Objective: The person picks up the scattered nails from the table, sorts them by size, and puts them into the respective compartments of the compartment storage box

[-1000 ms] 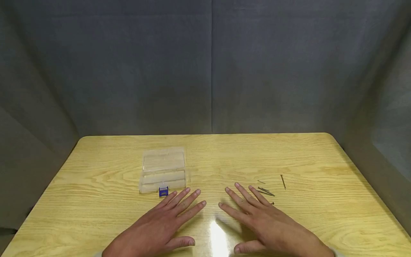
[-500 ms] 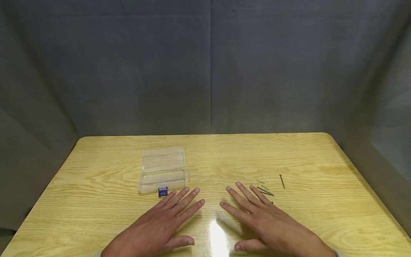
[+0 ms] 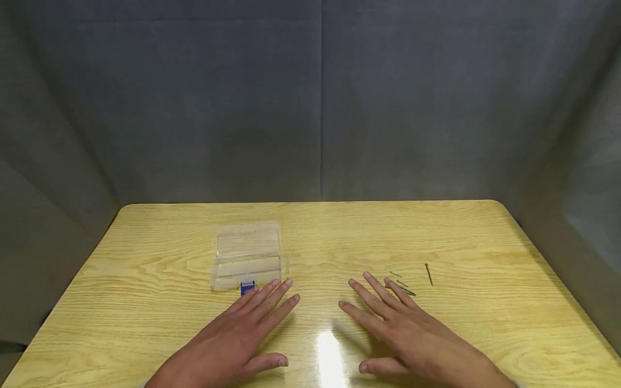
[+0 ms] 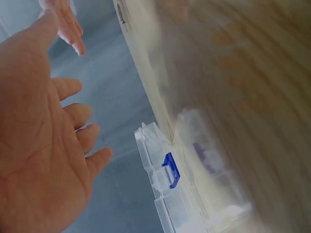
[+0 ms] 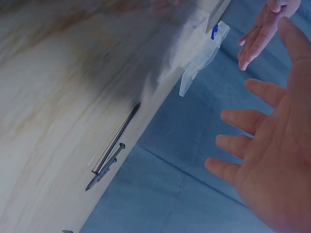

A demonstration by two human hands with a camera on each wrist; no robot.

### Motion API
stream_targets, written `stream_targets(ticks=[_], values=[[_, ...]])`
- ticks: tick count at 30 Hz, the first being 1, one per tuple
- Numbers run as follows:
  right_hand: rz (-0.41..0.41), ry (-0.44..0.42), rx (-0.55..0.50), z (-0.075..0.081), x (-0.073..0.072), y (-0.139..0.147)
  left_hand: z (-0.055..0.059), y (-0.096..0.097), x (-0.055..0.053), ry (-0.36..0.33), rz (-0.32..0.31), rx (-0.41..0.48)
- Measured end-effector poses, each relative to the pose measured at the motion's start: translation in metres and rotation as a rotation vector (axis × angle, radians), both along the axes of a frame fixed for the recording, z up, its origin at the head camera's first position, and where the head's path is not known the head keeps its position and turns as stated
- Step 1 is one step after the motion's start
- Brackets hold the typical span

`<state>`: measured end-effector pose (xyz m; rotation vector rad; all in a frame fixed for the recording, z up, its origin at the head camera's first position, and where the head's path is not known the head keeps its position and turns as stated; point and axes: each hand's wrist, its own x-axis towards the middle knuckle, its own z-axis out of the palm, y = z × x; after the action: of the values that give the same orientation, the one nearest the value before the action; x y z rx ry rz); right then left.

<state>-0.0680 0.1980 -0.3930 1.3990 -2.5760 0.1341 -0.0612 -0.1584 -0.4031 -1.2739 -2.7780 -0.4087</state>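
Note:
My left hand hovers over the table's front part with fingers spread and nothing held. Just beyond its fingertips lies a clear plastic case, lid swung back, with a blue latch on its near edge, partly covered by that hand in the head view. Fingers also spread, my right hand holds nothing. Close to its fingertips several nails lie loose: a long nail off to the right, a small nail, and others partly hidden by the hand. Two larger nails cross in the right wrist view.
The wood-grain table has rounded far corners. A grey curtain hangs behind it and at both sides. Light glares off the tabletop between the hands.
Both hands have drifted slightly apart and a little away from me; the left now covers part of the blue latch. The case and nails lie where they were.

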Motion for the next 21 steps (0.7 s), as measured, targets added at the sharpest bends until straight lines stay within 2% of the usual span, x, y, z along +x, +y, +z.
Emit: stream_targets(ticks=[6, 12, 17, 21], values=[[-0.010, -0.015, 0.004, 0.000, 0.000, 0.002, 0.004, -0.006, -0.001, -0.045, 0.046, -0.015], [-0.011, -0.013, -0.006, 0.000, 0.000, 0.004, 0.005, -0.015, -0.002, -0.040, 0.096, -0.013], [-0.004, -0.002, -0.014, 0.000, 0.000, 0.005, 0.005, -0.023, -0.003, -0.043, 0.177, -0.025], [-0.011, 0.010, -0.009, 0.000, 0.000, 0.006, 0.006, -0.032, -0.006, -0.066, 0.241, 0.002]])
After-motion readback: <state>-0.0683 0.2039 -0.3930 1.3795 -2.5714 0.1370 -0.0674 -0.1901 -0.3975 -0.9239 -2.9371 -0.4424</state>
